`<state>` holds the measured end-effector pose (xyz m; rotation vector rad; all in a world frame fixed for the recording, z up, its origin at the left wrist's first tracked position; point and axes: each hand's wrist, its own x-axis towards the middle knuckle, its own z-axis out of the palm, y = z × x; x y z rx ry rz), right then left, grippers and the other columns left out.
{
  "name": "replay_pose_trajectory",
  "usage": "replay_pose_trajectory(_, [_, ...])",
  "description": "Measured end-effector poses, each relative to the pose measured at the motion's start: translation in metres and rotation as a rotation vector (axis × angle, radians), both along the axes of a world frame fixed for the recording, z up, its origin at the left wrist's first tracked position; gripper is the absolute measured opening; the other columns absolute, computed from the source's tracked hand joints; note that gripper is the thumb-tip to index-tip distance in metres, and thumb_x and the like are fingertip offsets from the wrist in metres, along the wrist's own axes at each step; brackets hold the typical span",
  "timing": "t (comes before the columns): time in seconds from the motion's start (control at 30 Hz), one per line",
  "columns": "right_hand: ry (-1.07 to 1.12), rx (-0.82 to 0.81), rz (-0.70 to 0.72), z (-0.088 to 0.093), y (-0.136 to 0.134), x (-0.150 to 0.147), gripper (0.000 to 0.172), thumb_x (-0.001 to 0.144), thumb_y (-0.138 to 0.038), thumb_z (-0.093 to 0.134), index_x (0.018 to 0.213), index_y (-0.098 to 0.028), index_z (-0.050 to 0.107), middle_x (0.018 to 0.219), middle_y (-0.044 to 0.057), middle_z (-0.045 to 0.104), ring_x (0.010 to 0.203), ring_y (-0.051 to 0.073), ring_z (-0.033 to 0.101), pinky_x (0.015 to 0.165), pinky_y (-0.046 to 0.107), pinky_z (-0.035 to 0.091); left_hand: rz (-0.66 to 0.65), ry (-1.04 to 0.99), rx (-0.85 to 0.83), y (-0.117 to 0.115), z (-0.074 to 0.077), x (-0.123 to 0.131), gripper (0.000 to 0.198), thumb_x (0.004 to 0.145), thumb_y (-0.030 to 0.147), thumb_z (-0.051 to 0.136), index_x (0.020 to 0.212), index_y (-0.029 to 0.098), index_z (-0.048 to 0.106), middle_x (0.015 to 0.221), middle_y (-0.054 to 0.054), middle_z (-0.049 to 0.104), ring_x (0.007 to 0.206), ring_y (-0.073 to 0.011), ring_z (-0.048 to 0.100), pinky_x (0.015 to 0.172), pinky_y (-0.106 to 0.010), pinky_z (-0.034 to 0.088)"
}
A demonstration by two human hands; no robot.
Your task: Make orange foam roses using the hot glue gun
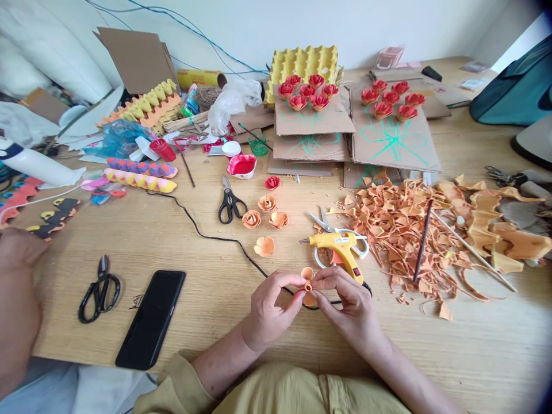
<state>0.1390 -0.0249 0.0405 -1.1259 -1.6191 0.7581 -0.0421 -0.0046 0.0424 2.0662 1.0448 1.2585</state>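
Between the fingertips of my left hand point(271, 302) and my right hand point(351, 296) is a small orange paper flower point(307, 286) with a rolled centre and petals above and below. Both hands pinch it from the sides, just over the table. Beyond it lie a loose orange petal piece point(264, 246), several orange paper roses point(251, 219) and one red rose point(272, 183). A yellow glue gun point(338, 246) rests on white-handled scissors point(363, 247) just past my right hand, its black cord running behind my fingers.
Orange carton scraps point(388, 224) are heaped at the right. Red roses stand on cardboard sheets point(397, 138) at the back. A red paint dish point(241, 165), black scissors point(232, 201), more black scissors point(100, 290) and a phone point(150, 319) lie leftward. Another person's arm point(19, 287) rests at far left.
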Motion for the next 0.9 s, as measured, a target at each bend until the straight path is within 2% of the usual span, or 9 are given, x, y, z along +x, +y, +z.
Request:
replay_pose_trajectory(0.2, [-0.059, 0.069, 0.009, 0.001, 0.002, -0.001, 0.017, 0.092, -0.007, 0.065, 0.098, -0.023, 0.064, 0.093, 0.004, 0.068, 0.088, 0.017, 0.067, 0.078, 0.029, 0.054, -0.075, 0.107, 0.159, 0.009, -0.003, -0.005, 0.030, 0.089, 0.004, 0.064, 0.112, 0.021, 0.057, 0.093, -0.004, 0.075, 0.084, -0.0156, 0.072, 0.079, -0.028, 0.059])
replay_pose_trajectory(0.27, [-0.078, 0.087, 0.008, 0.002, 0.002, -0.002, 0.019, 0.091, -0.006, 0.065, 0.099, -0.023, 0.064, 0.094, 0.004, 0.068, 0.089, 0.017, 0.067, 0.078, 0.029, 0.054, -0.088, 0.109, 0.162, 0.010, -0.002, -0.007, 0.031, 0.090, 0.005, 0.063, 0.115, 0.021, 0.056, 0.095, -0.004, 0.075, 0.084, -0.0156, 0.072, 0.078, -0.028, 0.059])
replay_pose_trajectory(0.53, [-0.124, 0.097, 0.007, 0.000, 0.002, 0.003, 0.019, 0.094, -0.007, 0.063, 0.102, -0.024, 0.063, 0.097, 0.005, 0.067, 0.091, 0.018, 0.067, 0.081, 0.032, 0.054, -0.020, 0.002, 0.029, 0.009, -0.001, -0.009, 0.026, 0.088, 0.003, 0.064, 0.107, 0.020, 0.060, 0.094, -0.005, 0.072, 0.087, -0.0157, 0.071, 0.084, -0.028, 0.059])
replay_pose_trajectory(0.8, [-0.124, 0.095, 0.066, 0.000, 0.004, 0.006, 0.020, 0.095, -0.006, 0.060, 0.103, -0.025, 0.062, 0.101, 0.006, 0.068, 0.097, 0.019, 0.067, 0.085, 0.033, 0.054, 0.159, -0.253, -0.284, 0.015, -0.005, -0.011, 0.015, 0.092, 0.014, 0.061, 0.104, 0.020, 0.061, 0.087, 0.000, 0.062, 0.080, -0.0115, 0.063, 0.080, -0.023, 0.055])
replay_pose_trajectory(0.9, [-0.126, 0.076, 0.116, 0.001, 0.004, 0.007, 0.020, 0.095, -0.008, 0.059, 0.105, -0.025, 0.062, 0.104, 0.006, 0.068, 0.099, 0.020, 0.067, 0.086, 0.035, 0.055, 0.111, -0.264, -0.382, 0.017, -0.001, -0.013, 0.013, 0.093, 0.018, 0.061, 0.105, 0.019, 0.063, 0.084, 0.000, 0.060, 0.078, -0.0120, 0.062, 0.079, -0.023, 0.055])
